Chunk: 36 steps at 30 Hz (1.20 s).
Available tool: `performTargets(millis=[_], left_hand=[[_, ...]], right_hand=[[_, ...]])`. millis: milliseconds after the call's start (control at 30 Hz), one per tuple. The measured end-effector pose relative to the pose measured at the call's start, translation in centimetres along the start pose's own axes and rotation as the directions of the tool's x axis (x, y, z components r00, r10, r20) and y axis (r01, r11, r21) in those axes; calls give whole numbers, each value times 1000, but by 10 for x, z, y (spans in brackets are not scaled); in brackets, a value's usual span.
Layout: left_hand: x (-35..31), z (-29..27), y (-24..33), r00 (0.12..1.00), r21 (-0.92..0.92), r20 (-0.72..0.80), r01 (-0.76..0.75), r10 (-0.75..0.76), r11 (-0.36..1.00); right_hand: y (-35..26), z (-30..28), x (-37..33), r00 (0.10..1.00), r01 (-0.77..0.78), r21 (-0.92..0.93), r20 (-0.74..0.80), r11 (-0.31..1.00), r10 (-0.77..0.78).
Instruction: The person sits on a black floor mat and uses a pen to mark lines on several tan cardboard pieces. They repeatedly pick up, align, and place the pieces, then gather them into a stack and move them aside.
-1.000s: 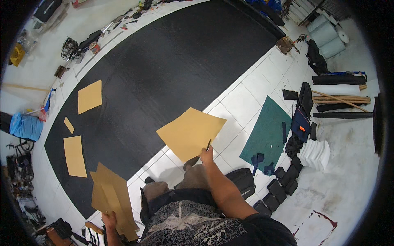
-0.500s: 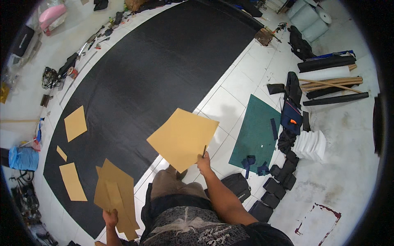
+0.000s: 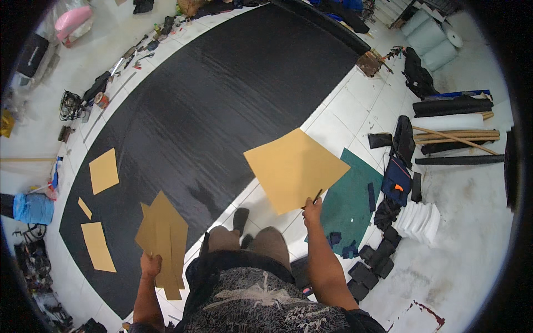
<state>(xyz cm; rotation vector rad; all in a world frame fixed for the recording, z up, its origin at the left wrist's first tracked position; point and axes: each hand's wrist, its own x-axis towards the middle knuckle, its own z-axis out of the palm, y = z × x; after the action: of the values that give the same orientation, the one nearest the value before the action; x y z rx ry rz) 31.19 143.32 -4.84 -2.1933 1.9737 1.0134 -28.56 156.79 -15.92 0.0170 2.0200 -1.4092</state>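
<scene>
Out to my right, large tan sheet [image 3: 294,166]: held up, spanning in view the edge of the black material [image 3: 222,100], the white floor tiles [image 3: 344,114] and part of the green mat [image 3: 347,208]
Right hand [image 3: 312,211]: closed on the sheet's near edge, a slim dark tool [image 3: 318,194] in the same grip
Left hand [image 3: 150,265]: gripping several overlapping tan pieces [image 3: 172,236] by their left edge
Loose tan pieces [image 3: 99,247]: three, flat on the black material at my left, the middle one narrow
Handling, my judgement: light, card-stiff, likely to crease if pinched hard
Where to hold: opposite edges, flat fingers, corners spared
</scene>
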Motion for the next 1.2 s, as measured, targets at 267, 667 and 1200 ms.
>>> performTargets(millis=[267, 667, 1200], left_hand=[[49, 18, 104, 995, -102, -96, -5, -5, 995], [-62, 185, 197, 921, -500, -253, 138, -297, 855], [-209, 325, 299, 713, -578, -152, 497, -684, 646]], right_hand=[[-39, -24, 84, 999, -52, -58, -6, 997, 51], [-38, -175, 296, 987, 45, -290, 161, 956, 2], [-74, -231, 478, 854, 279, -246, 505, 928, -122]])
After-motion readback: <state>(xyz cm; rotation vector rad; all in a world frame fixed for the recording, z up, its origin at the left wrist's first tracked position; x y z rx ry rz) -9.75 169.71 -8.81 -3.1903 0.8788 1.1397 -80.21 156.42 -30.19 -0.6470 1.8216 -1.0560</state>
